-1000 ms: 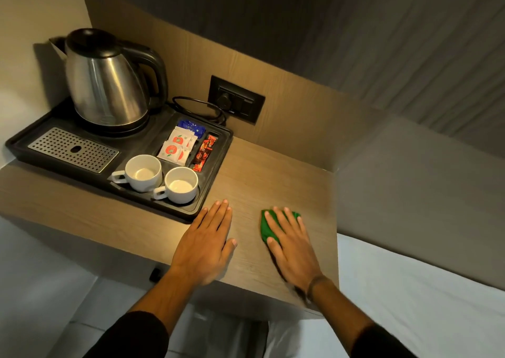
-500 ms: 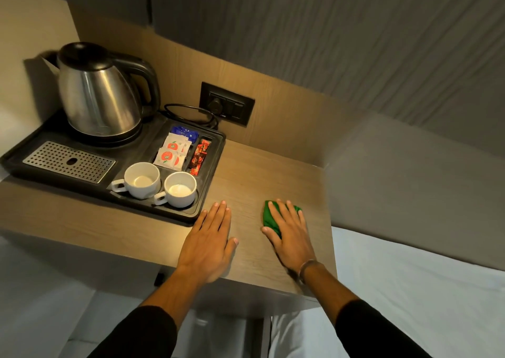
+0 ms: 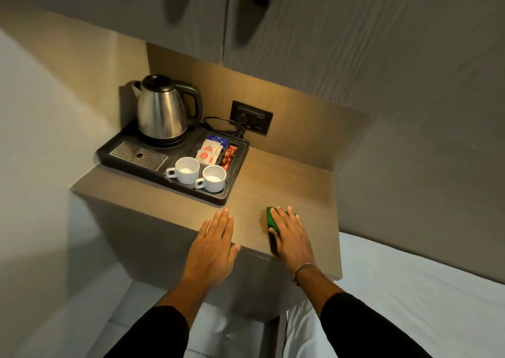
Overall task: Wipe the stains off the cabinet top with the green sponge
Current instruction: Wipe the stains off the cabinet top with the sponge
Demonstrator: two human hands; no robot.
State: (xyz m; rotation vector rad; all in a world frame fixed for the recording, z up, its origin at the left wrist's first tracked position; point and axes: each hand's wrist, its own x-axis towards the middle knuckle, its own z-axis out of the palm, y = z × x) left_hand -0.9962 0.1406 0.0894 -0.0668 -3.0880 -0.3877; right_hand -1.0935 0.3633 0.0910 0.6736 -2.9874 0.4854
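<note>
The green sponge [image 3: 271, 219] lies on the wooden cabinet top [image 3: 287, 182] near its front right part. My right hand [image 3: 293, 236] presses flat on it, covering most of it; only its left and far edges show. My left hand [image 3: 213, 244] rests flat with fingers together over the cabinet's front edge, left of the sponge, holding nothing. I see no distinct stains on the wood.
A black tray [image 3: 235, 191] fills the left of the top, holding a steel kettle [image 3: 161, 111], two white cups [image 3: 186, 169], sachets [image 3: 209, 152] and a metal drip grate [image 3: 138, 156]. A wall socket [image 3: 251, 117] with a cord sits behind. A white bed [image 3: 410, 289] lies right.
The view has pulled back and tilted up, showing upper cabinet doors. My right hand with the sponge has slid toward the front edge; my left hand now overhangs that edge.
</note>
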